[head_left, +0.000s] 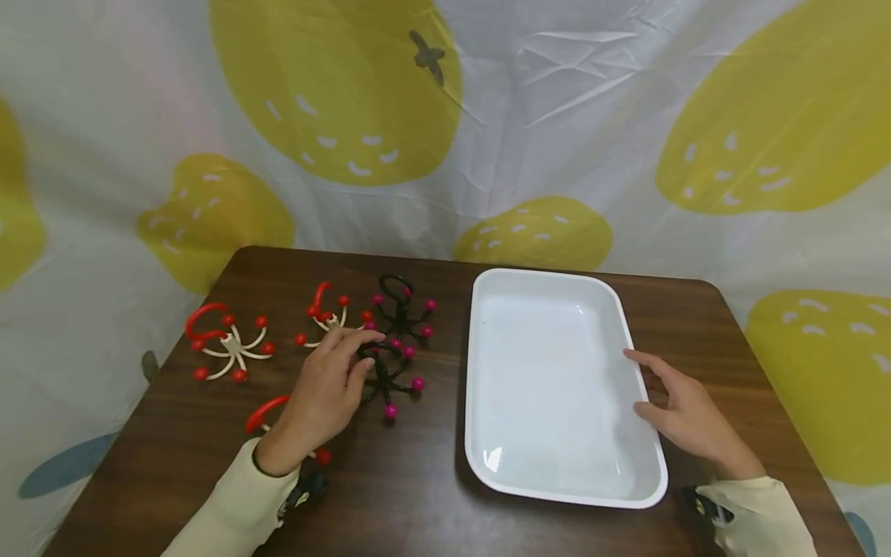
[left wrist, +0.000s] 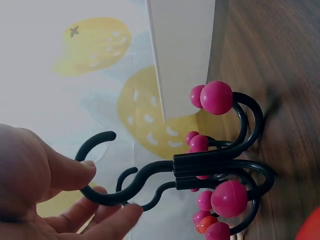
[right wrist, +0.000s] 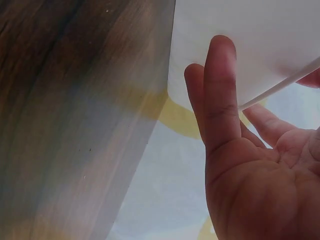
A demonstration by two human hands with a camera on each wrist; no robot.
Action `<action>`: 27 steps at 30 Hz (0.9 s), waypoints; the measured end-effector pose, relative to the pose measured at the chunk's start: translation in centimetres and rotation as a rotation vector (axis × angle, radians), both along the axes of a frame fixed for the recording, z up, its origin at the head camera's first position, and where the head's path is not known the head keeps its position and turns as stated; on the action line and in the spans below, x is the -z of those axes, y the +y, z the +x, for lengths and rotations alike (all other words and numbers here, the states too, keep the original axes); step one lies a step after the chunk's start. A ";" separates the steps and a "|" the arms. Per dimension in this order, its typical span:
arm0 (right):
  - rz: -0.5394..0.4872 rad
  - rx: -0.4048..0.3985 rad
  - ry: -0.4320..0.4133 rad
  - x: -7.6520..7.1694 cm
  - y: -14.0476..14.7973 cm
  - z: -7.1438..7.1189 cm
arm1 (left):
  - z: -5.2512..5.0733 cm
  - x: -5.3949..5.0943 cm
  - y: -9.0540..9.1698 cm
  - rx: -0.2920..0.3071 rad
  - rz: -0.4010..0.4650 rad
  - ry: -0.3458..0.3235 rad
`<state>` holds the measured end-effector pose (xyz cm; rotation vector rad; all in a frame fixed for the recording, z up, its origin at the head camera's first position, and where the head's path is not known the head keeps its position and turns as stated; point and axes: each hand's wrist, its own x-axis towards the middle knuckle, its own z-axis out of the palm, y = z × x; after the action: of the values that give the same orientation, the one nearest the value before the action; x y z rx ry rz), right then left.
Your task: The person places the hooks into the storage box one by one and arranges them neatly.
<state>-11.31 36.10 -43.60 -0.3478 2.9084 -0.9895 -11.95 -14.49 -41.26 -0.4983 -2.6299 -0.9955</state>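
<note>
My left hand (head_left: 322,394) is at the nearer black hook rack (head_left: 381,374) with pink balls; in the left wrist view the thumb and fingers (left wrist: 120,220) lie on either side of the curved hook of this black rack (left wrist: 200,167). A second black rack (head_left: 401,313) stands just behind it. At the right long side of the white tray (head_left: 557,387), my right hand (head_left: 696,418) touches the rim with thumb and fingertips. The right wrist view has straight fingers (right wrist: 221,95) against the outer wall of the tray (right wrist: 200,25).
Red-and-white hook racks stand on the left of the brown table (head_left: 418,480): one at the far left (head_left: 235,344), one behind my left hand (head_left: 334,321), and one partly hidden under my left forearm (head_left: 267,414). A fruit-patterned cloth (head_left: 390,216) hangs behind.
</note>
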 end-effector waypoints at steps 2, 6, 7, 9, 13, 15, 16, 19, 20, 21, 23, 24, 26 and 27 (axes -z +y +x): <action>0.003 -0.001 -0.004 -0.1 -0.1 -0.1 | 0.0 0.2 -0.1 -0.005 0.009 0.021; -0.003 -0.002 0.000 -0.1 -0.1 0.0 | -0.1 0.3 -0.2 0.008 0.023 0.065; -0.007 -0.003 0.002 -0.1 -0.1 0.0 | -0.1 0.4 -0.3 0.011 0.025 0.071; -0.015 -0.004 0.004 -0.1 -0.1 0.0 | -0.1 0.4 -0.3 0.015 0.027 0.076; -0.018 -0.001 0.005 -0.1 -0.1 0.1 | -0.1 0.4 -0.2 0.010 0.023 0.078; -0.023 -0.002 0.006 0.0 -0.1 0.1 | 0.0 0.3 -0.2 0.008 0.025 0.077; -0.024 -0.003 0.011 0.0 -0.1 0.0 | 0.0 0.2 -0.1 0.007 0.025 0.075; -0.026 -0.008 0.019 0.0 0.0 -0.1 | 0.2 0.0 0.0 0.006 0.032 0.063; -0.026 -0.009 0.021 0.0 0.0 -0.1 | 0.3 0.0 0.1 0.005 0.034 0.058; -0.025 -0.008 0.026 0.0 0.0 -0.1 | 0.4 -0.1 0.1 0.005 0.036 0.051; -0.023 -0.007 0.025 0.0 0.0 -0.1 | 0.5 -0.2 0.2 0.005 0.037 0.032; -0.020 -0.005 0.024 0.1 0.0 -0.1 | 0.6 -0.3 0.3 0.006 0.036 0.022; -0.024 0.000 0.019 0.2 -0.1 0.0 | 0.7 -0.5 0.3 0.009 0.035 0.006; -0.028 0.001 0.016 0.3 -0.1 0.1 | 0.8 -0.6 0.4 0.013 0.037 0.001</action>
<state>-11.22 36.01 -43.87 -0.3571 2.9121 -1.0334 -11.11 -14.14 -40.69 -0.5083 -2.6055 -1.0450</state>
